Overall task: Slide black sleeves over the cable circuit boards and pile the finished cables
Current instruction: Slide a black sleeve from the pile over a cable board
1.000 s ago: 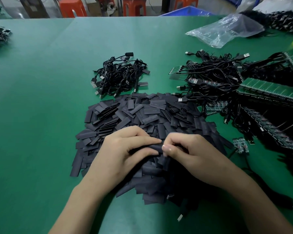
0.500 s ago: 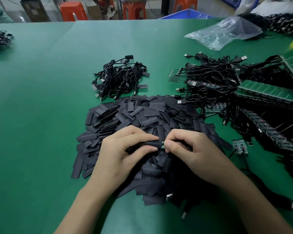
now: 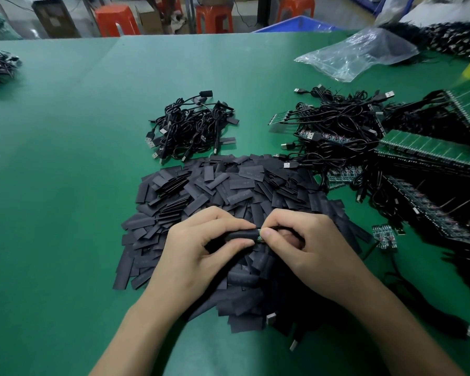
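At lower centre of the frame, over a heap of black sleeves, my hands meet on one cable.
My left hand grips a black sleeve between thumb and fingers. My right hand pinches the circuit board, its green edge showing at the sleeve's mouth. Finished cables lie piled at upper centre on the green table.

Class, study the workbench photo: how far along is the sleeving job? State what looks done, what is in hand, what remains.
Done: a small pile of sleeved cables lies beyond the loose sleeves. In hand: the left hand grips a black sleeve while the right hand pinches the circuit board at its mouth, a green edge showing. Remaining: the bigger tangle of bare-board cables on the right.
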The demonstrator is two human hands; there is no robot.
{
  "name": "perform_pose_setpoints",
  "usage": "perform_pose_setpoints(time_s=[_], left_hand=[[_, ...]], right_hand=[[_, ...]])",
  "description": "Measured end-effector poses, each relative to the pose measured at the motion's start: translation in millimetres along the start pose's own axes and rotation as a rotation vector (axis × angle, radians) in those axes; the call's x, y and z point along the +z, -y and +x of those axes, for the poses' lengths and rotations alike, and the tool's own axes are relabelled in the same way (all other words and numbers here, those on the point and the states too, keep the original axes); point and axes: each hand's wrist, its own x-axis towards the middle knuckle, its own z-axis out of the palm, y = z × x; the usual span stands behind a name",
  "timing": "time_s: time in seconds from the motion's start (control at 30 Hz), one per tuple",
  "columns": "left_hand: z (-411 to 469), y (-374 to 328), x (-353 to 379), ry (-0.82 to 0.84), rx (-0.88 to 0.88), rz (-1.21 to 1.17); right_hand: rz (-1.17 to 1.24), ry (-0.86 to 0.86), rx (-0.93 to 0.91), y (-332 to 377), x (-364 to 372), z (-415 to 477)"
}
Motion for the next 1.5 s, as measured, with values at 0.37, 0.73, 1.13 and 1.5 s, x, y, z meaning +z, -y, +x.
perform_pose_setpoints(time_s=[0.37, 0.73, 1.13, 1.5], left_hand=[[0.7, -3.4, -1.6, -0.086, 0.026, -0.048], [4.0, -2.4, -4.5, -0.009, -0.021, -0.182], [4.1, 0.0, -2.5, -0.064, -0.024, -0.112], [2.7, 0.2, -3.4, -0.066, -0.001, -0.057]], right_hand=[[0.147, -0.001, 0.005, 8.0, 0.5, -1.3], [0.205, 0.055, 0.006, 5.1, -4.6, -1.0], [0.132, -0.025, -0.041, 4.0, 2.9, -1.9], [0.141, -0.078, -0.056, 0.5, 2.4, -1.3]])
